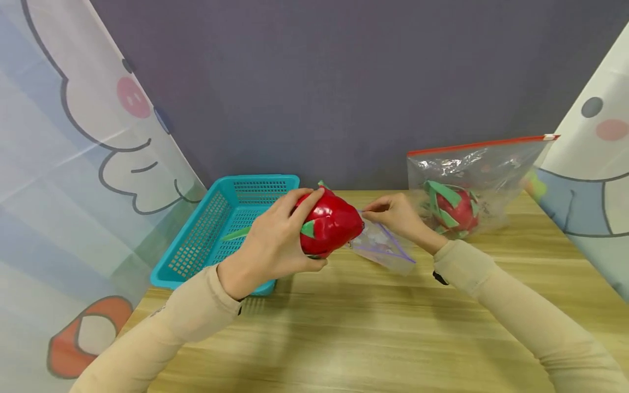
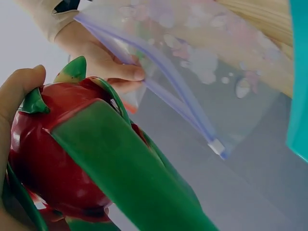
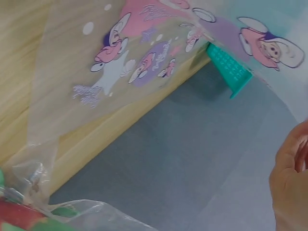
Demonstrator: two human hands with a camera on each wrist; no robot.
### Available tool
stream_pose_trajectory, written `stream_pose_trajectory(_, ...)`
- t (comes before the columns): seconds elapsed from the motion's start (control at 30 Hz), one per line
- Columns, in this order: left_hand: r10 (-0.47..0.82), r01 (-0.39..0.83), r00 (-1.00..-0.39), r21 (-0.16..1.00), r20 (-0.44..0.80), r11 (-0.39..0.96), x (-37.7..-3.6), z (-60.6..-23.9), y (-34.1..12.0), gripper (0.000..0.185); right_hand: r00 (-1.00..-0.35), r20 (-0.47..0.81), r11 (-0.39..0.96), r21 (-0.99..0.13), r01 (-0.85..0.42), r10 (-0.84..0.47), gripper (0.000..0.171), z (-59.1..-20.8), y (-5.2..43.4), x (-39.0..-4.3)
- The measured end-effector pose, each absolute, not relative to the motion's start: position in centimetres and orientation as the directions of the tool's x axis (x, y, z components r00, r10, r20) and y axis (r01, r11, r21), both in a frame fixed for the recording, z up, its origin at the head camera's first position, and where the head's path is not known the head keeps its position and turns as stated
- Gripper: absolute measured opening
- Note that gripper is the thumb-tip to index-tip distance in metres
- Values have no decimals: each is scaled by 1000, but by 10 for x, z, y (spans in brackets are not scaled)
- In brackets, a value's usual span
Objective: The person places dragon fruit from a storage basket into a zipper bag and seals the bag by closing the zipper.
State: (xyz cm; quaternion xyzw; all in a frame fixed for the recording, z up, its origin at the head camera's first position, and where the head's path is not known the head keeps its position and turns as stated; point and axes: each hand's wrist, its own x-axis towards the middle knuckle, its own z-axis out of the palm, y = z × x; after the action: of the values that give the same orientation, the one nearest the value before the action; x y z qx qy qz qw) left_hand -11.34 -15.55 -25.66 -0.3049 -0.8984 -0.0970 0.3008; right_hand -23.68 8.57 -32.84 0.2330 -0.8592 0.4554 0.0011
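My left hand (image 1: 275,240) grips a red toy dragon fruit (image 1: 330,225) with green leaf tips, held above the wooden table (image 1: 344,327) just right of a teal basket (image 1: 221,229). In the left wrist view the fruit (image 2: 62,159) fills the lower left, my thumb (image 2: 19,91) pressed on it. My right hand (image 1: 395,215) pinches the rim of a small clear zip bag with a purple seal (image 1: 388,248), its mouth facing the fruit. The bag (image 2: 202,82) hangs open in the left wrist view, and its cartoon print (image 3: 130,62) shows in the right wrist view.
A larger clear zip bag with a red seal (image 1: 479,174) stands at the back right with another toy dragon fruit (image 1: 454,210) inside. Cartoon-printed curtains (image 1: 73,164) flank both sides. A grey wall closes the back.
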Motion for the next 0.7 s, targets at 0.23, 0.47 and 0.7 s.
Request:
stream_pose_trajectory(0.23, 516, 627, -637, -5, 573, 779, -119, -264, -142, 97, -887, 192, 516, -754, -407, -419, 15, -323, 79, -229)
stream_pose_trajectory(0.47, 516, 615, -665, 4, 539, 788, -122, -273, -137, 97, -893, 207, 526, -746, -408, -399, 16, -320, 76, -227)
stream_pose_trajectory(0.7, 501, 603, -675, 14, 542, 798, -127, -281, -133, 95, -913, 175, 506, -786, -355, -368, 16, -320, 75, -228)
